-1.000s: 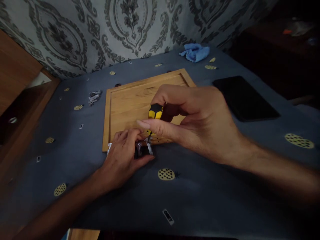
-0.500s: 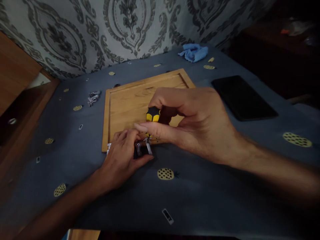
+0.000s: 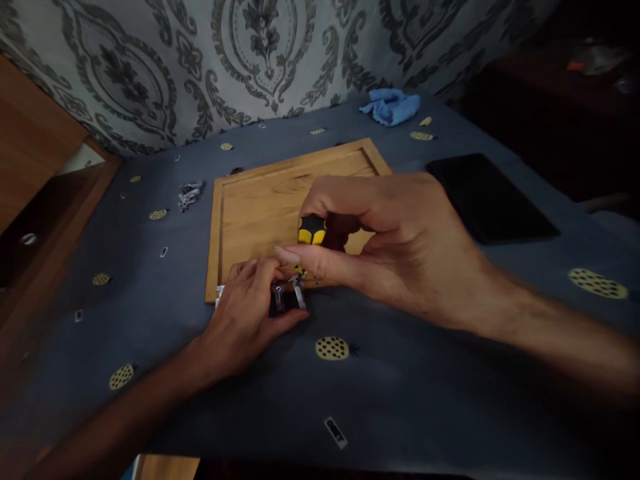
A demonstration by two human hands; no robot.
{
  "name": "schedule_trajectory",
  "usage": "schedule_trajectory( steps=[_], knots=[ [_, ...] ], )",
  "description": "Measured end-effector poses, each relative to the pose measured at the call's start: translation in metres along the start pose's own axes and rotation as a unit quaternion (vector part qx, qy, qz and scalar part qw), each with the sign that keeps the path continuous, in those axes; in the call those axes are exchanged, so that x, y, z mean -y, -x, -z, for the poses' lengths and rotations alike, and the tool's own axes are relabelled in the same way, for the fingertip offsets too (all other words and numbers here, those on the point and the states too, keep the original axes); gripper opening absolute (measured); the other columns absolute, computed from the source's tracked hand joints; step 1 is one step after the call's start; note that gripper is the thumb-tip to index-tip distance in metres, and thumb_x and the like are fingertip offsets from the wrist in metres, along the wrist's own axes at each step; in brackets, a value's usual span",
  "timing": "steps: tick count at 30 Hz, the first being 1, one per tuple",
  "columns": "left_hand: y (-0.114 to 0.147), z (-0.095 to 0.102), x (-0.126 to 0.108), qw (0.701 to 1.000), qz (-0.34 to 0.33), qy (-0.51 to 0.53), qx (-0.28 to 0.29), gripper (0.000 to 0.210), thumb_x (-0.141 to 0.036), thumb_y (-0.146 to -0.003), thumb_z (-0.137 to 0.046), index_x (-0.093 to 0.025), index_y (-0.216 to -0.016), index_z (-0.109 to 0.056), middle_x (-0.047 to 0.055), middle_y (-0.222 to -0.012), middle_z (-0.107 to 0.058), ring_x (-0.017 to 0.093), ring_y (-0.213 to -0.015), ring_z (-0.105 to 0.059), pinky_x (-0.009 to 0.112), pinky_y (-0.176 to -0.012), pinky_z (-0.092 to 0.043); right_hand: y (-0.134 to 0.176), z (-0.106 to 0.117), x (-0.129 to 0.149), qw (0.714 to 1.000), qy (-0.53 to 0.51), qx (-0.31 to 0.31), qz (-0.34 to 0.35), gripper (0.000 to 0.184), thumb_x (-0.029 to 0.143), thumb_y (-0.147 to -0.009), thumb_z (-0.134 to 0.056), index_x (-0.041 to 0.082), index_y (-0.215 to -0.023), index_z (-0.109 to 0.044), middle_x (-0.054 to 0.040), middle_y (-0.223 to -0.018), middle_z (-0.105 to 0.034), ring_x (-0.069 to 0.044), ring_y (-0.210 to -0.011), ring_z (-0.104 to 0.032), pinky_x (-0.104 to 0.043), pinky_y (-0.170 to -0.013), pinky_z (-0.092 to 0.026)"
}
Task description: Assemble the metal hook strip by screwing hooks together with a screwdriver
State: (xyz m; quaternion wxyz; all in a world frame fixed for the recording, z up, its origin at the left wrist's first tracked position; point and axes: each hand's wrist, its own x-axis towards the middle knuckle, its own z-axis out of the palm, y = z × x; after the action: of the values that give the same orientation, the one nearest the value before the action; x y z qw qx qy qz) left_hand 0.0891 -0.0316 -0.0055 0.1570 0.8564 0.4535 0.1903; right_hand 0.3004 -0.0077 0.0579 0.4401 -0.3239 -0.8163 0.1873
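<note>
A wooden cabinet door (image 3: pixel 265 200) with a raised frame lies on the table. At its near edge sits a metal hinge (image 3: pixel 299 293), partly hidden by my fingers. My left hand (image 3: pixel 240 307) is closed around the hinge and that edge, fingers on top of the door and thumb below. Above the hinge, my right hand (image 3: pixel 395 247) pinches the black-and-yellow handle of a screwdriver (image 3: pixel 312 230) between thumb and curled fingers. The tool stands roughly upright, and its lower end meets the hinge area; the exact tip is hard to make out.
Several loose metal hinge parts (image 3: pixel 191 195) lie in a pile left of the door. A flat black tablet-like slab (image 3: pixel 493 197) rests to the right. A crumpled blue cloth (image 3: pixel 391 107) is at the back. Under everything is a dark pineapple-print tablecloth (image 3: pixel 250 413).
The screwdriver handle has turned slightly and shifted a little to the right within my right hand's pinch. My left hand keeps its place on the door edge. The whole view drifts slightly.
</note>
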Motion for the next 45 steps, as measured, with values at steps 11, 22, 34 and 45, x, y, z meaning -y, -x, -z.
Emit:
schedule_trajectory(
  steps=[11,22,34,45],
  knots=[
    [0.0,-0.001,0.002,0.999,-0.031,-0.019,-0.019,0.045,-0.023,-0.08,-0.084,-0.024,-0.108,-0.049,0.0,-0.104,-0.07,0.026,-0.096,-0.067,0.042,-0.083,-0.05,-0.001,0.015,0.004,0.994,0.031,0.101,-0.004,0.013,0.026,-0.1,-0.058,0.019,-0.094,-0.067,0.0014,-0.078,-0.066,-0.012,-0.067,-0.056,-0.03,-0.06,-0.041],
    [0.001,-0.003,0.004,0.999,-0.027,-0.022,-0.021,0.038,-0.029,-0.085,-0.079,-0.026,-0.11,-0.051,0.002,-0.106,-0.07,0.027,-0.099,-0.067,0.044,-0.085,-0.052,-0.003,0.011,0.005,0.994,-0.014,0.105,-0.012,0.013,0.024,-0.096,-0.066,0.019,-0.084,-0.062,0.0039,-0.074,-0.062,-0.009,-0.065,-0.056,-0.025,-0.057,-0.041],
    [0.001,-0.003,0.003,0.999,-0.023,-0.01,-0.02,0.048,-0.028,-0.083,-0.08,-0.024,-0.12,-0.05,0.003,-0.114,-0.071,0.029,-0.107,-0.068,0.045,-0.092,-0.052,-0.006,0.016,0.006,0.97,-0.151,0.185,-0.047,0.008,0.016,-0.098,-0.061,0.016,-0.098,-0.069,0.0058,-0.077,-0.068,-0.005,-0.066,-0.063,-0.016,-0.056,-0.047],
    [0.001,-0.003,0.002,1.0,-0.004,-0.012,-0.015,0.048,-0.023,-0.077,-0.086,-0.025,-0.112,-0.053,0.003,-0.114,-0.071,0.026,-0.105,-0.067,0.043,-0.091,-0.052,0.005,0.005,0.017,0.986,0.074,-0.129,-0.071,0.031,0.046,-0.095,-0.066,0.022,-0.077,-0.059,0.0017,-0.074,-0.062,-0.012,-0.065,-0.055,-0.029,-0.062,-0.046]
  ],
)
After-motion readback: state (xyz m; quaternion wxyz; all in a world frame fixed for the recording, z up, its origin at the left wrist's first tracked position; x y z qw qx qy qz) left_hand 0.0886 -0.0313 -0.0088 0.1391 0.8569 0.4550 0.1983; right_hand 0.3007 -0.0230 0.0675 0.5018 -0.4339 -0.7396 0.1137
